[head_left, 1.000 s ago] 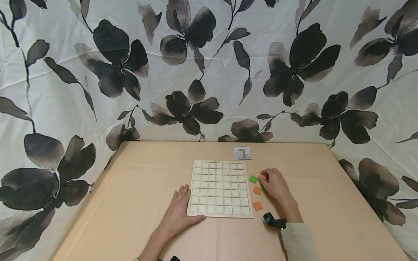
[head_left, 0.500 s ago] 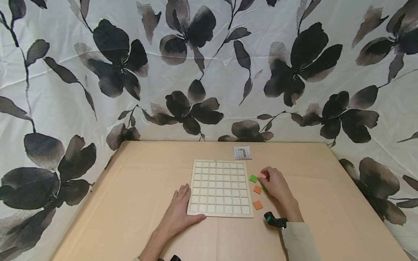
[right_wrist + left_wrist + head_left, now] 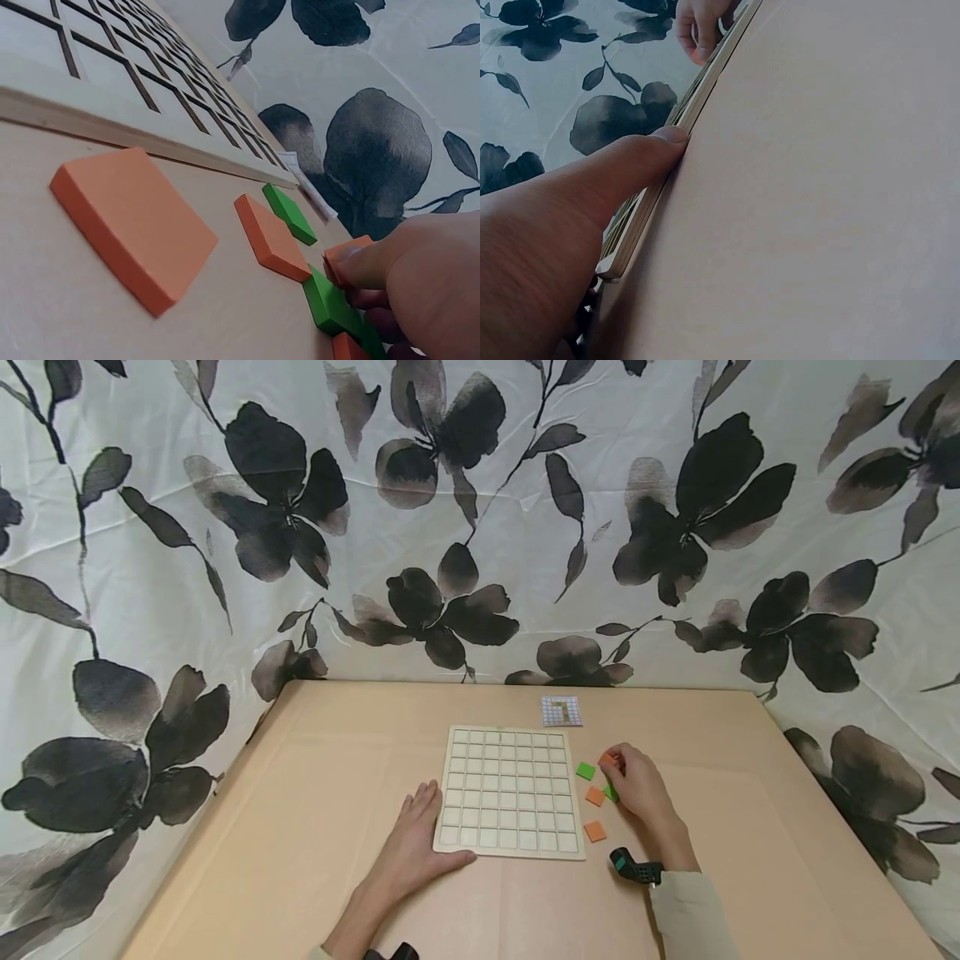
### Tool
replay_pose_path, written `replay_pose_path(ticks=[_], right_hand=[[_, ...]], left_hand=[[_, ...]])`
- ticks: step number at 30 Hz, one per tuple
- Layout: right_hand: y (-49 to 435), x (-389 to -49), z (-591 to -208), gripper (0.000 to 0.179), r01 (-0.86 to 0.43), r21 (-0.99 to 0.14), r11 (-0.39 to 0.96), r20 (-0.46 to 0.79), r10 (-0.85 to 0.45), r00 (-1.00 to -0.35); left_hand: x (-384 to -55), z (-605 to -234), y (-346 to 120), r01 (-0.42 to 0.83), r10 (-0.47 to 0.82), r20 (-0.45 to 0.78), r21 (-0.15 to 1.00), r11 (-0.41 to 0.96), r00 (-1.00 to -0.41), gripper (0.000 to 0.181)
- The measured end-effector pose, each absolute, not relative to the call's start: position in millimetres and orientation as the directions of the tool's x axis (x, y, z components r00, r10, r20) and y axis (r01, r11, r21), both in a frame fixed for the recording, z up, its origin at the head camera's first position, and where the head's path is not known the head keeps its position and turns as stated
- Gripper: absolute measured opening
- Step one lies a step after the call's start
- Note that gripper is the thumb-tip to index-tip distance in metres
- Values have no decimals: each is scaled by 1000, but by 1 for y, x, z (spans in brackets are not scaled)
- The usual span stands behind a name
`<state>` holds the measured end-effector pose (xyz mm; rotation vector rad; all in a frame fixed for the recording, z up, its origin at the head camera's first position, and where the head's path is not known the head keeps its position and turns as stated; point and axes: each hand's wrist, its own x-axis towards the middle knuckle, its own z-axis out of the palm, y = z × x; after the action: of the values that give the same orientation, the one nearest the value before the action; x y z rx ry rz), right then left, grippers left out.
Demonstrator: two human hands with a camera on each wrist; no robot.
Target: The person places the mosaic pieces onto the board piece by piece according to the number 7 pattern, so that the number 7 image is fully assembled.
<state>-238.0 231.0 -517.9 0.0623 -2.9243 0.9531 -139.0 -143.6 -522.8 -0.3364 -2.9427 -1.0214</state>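
A pale wooden grid board point(image 3: 510, 793) with square recesses lies on the table. My left hand point(image 3: 412, 847) rests against its left side with fingers straight, its thumb on the near edge, as the left wrist view also shows. Right of the board, my right hand point(image 3: 637, 783) pinches an orange square tile point(image 3: 351, 246) between thumb and fingers. Just under that hand lies a green tile point(image 3: 326, 300), partly covered, with another orange piece point(image 3: 349, 347) beside it. Close by are a second green tile point(image 3: 586, 770) and two orange tiles, one nearer point(image 3: 596, 832) and one farther point(image 3: 595, 796).
A small card point(image 3: 562, 711) printed with a coloured grid pattern lies behind the board's far right corner. The light wooden table point(image 3: 360, 727) ends at a flower-patterned cloth point(image 3: 480, 552) behind it. A black band point(image 3: 636, 868) is on the right wrist.
The tile in my right fingers has tilted a little, and slightly more of the green tile under that hand shows. My left hand stays in place; the head view has shifted slightly.
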Motion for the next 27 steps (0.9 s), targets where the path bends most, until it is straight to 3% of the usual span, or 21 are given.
replay_pose_path(ticks=[27], right_hand=[[212, -229, -507, 29, -43, -692, 720, 184, 119, -976]], left_hand=[[-139, -525, -148, 228, 213, 99, 616, 754, -972, 116]])
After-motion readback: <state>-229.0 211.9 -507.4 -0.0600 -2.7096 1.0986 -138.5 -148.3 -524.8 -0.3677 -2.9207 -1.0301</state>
